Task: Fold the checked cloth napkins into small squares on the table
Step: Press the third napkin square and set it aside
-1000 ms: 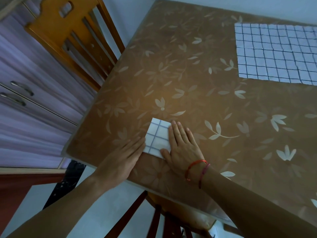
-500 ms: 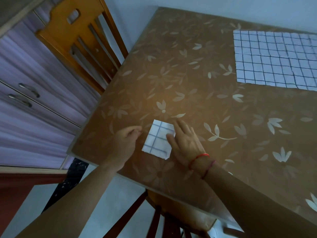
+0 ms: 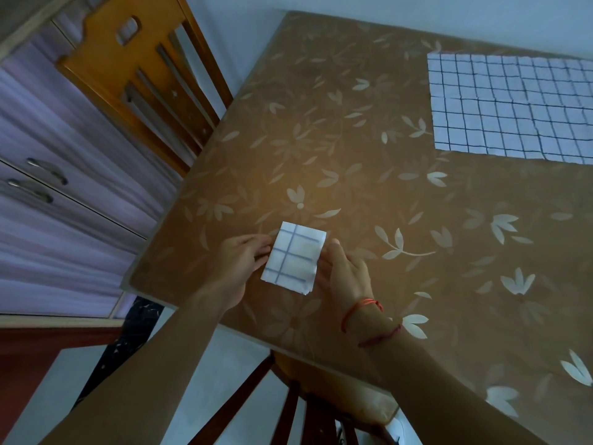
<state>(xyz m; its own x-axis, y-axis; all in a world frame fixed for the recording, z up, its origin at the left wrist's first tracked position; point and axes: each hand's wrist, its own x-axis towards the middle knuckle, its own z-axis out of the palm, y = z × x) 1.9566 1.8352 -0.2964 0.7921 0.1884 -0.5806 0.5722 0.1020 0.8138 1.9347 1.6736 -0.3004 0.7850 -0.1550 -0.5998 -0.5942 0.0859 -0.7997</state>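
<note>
so, folded napkin [image 3: 293, 257]: white cloth with thin blue-grey checks, sitting as a small, slightly tall rectangle with stacked layers showing at its near right corner.
open napkin [image 3: 513, 107]: same checked cloth, lying flat and unfolded with faint crease lines, well apart from the folded napkin, toward the far right of the table.
table [image 3: 369, 175]: glossy brown top printed with pale leaves and flowers, catching a warm glow just beyond the folded napkin.
chairs: an orange wooden slat-back chair [image 3: 144, 69] is standing at the table's left edge, far from the folded napkin; a darker wooden chair [image 3: 301, 409] is showing under the near edge, below it.
room: purple-grey cabinet drawers [image 3: 57, 194] with metal handles are running along the left, and a pale wall is rising behind the table.
left hand [image 3: 239, 268]: fingertips are pinching the folded napkin's left edge, fingers curled together on it.
right hand [image 3: 341, 271]: fingers are closing on the folded napkin's right edge, thumb tip showing at its upper right corner; red thread bands [image 3: 362, 311] are circling the wrist.
napkin's place: near the table's front left corner, held between both hands; whether it is touching the top or lifting slightly, i cannot tell.
</note>
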